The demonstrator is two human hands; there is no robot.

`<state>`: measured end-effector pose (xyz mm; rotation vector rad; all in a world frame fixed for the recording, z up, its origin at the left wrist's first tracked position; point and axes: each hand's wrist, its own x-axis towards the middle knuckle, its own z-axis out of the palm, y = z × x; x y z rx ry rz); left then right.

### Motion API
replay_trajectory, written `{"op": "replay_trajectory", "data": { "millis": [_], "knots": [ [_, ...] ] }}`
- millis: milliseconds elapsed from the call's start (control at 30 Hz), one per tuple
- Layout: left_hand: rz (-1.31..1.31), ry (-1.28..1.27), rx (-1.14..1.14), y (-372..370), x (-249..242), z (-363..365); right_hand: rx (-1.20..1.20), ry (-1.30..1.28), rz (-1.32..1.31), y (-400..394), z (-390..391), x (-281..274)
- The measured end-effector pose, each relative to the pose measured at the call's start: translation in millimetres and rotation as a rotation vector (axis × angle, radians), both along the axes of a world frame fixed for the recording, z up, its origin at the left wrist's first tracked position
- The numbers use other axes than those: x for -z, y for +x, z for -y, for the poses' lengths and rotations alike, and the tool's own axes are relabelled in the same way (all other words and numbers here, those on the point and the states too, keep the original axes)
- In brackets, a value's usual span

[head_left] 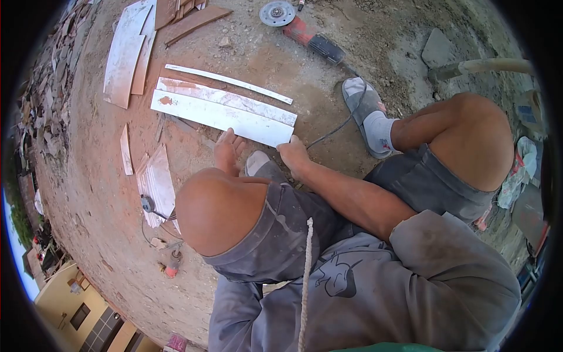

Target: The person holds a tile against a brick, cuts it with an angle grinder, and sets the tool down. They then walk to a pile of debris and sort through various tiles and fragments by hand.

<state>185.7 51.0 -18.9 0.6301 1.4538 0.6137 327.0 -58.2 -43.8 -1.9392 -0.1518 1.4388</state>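
Two long white tile strips (223, 115) lie side by side on the dirt ground in front of me. My left hand (230, 146) is at the near long edge of the strips, its fingers apart and nothing visibly gripped. At the right end, my right hand (293, 154) has its fingers closed on the near corner of the nearer strip. A narrow white strip (229, 83) lies just beyond the pair, apart from them.
An angle grinder (311, 39) with its cable rests at the top. White panels (124, 53) and brown tile pieces (199, 23) lie at the upper left. Stacked thin strips (157, 183) are left of my knee. A hose (492, 66) is at the right.
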Motion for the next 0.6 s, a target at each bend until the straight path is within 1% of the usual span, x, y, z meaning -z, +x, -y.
{"op": "replay_trajectory", "data": {
  "millis": [33, 100, 167, 233, 300, 600],
  "knots": [
    [0.045, -0.026, -0.002, -2, 1, -2, -0.002, -0.004, -0.005, 0, -1, -1],
    [0.041, -0.045, -0.012, -4, 2, -3, 0.068, 0.030, -0.005, 2, -4, -2],
    [0.044, -0.067, -0.016, -5, 5, -4, 0.072, 0.037, -0.007, 4, -4, -2],
    [0.107, -0.093, -0.020, -10, 10, -8, 0.072, 0.054, -0.009, 6, -5, -4],
    [0.100, -0.096, -0.027, -11, 12, -10, 0.102, 0.063, -0.130, 13, -5, -13],
    [0.087, -0.100, -0.048, -7, 4, -8, 0.148, 0.052, -0.191, 14, -7, -15]
  ]
}}
